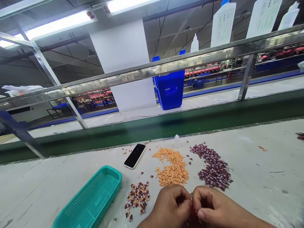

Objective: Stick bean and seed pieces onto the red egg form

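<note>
My left hand (169,204) and my right hand (210,202) meet at the lower middle, fingertips pinched close together. What they pinch is too small and hidden to name; a dark reddish patch shows between and below the fingers. Just beyond my left hand lies a pile of small orange pieces (174,167). Past my right hand spreads a pile of small dark maroon pieces (215,167) with shiny spots. To the left of my left hand is a smaller heap of two-coloured orange and maroon pieces (137,199).
A teal perforated basket (109,169) stands at the left, beside a phone (135,156) lying face up. Behind the table (256,177) run a green conveyor belt (133,128) and a metal rail (133,76). Beyond are a blue basket (169,91) and white bottles (223,23).
</note>
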{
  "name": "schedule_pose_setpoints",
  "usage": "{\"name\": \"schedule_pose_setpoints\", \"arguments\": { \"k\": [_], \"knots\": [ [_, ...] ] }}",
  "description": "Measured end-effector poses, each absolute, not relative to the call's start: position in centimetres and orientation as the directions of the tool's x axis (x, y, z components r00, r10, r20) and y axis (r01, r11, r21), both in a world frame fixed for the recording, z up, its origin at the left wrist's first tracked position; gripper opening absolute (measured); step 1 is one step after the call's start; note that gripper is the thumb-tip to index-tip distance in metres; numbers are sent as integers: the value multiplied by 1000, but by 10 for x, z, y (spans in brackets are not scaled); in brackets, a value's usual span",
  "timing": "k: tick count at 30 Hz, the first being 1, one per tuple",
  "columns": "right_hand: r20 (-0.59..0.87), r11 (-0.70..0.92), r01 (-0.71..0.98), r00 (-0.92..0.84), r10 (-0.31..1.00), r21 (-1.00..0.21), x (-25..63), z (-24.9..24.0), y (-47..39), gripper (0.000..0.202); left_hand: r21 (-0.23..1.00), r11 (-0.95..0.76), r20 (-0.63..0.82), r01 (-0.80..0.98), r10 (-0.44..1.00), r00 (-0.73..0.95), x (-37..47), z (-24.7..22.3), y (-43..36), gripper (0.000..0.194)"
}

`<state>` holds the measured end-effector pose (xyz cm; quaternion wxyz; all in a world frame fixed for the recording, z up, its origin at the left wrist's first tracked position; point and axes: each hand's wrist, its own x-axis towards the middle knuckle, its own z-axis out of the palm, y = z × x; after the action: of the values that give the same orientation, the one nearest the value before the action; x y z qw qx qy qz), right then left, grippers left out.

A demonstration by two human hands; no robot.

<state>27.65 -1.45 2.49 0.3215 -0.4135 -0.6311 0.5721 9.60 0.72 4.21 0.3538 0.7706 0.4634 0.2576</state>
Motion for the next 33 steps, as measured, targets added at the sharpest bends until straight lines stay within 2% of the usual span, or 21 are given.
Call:
{"name": "schedule_pose_setpoints", "arguments": {
  "k": [1,3,5,7,10,11,13,15,17,19,24,30,33],
  "knots": [
    [-77,-96,-15,-476,876,-995,272,22,-18,22,825,-289,57,485,897,438,96,42,4,14],
    [-45,-174,-207,-513,857,-963,266,16,-22,32,881,-241,28,408,886,463,93,43,0,14],
    [-13,-191,-287,-526,850,-939,262,11,-24,37,925,-203,15,321,863,505,90,43,-2,12],
    [1,-180,-296,-522,853,-938,260,9,-26,40,966,-151,15,208,840,543,86,40,-4,6],
    [-7,-118,-203,-478,878,-972,265,9,-26,40,999,-39,14,34,834,551,82,29,-7,12],
    [-22,-89,-125,-458,889,-988,267,11,-25,37,1000,4,2,-10,850,527,81,24,-8,17],
    [-26,25,132,-370,929,-991,273,15,-20,26,992,93,-41,-91,888,458,78,11,-12,29],
    [54,184,438,-293,955,-880,276,17,-14,13,968,176,-93,-181,915,394,76,-1,-15,38],
    [149,304,609,-292,945,-733,276,17,-8,11,933,233,-134,-273,932,338,74,-11,-17,44],
    [175,351,649,-322,931,-675,273,13,-3,13,897,274,-175,-347,941,289,74,-17,-19,46],
    [166,356,662,-334,928,-660,267,5,2,10,831,343,-222,-439,927,303,74,-22,-20,46],
    [132,257,680,-231,964,-686,269,17,-6,9,801,386,-268,-457,915,302,73,-21,-20,40],
    [152,276,664,-240,959,-695,272,21,-6,15,786,385,-255,-484,914,314,73,-22,-20,41]
  ]
}}
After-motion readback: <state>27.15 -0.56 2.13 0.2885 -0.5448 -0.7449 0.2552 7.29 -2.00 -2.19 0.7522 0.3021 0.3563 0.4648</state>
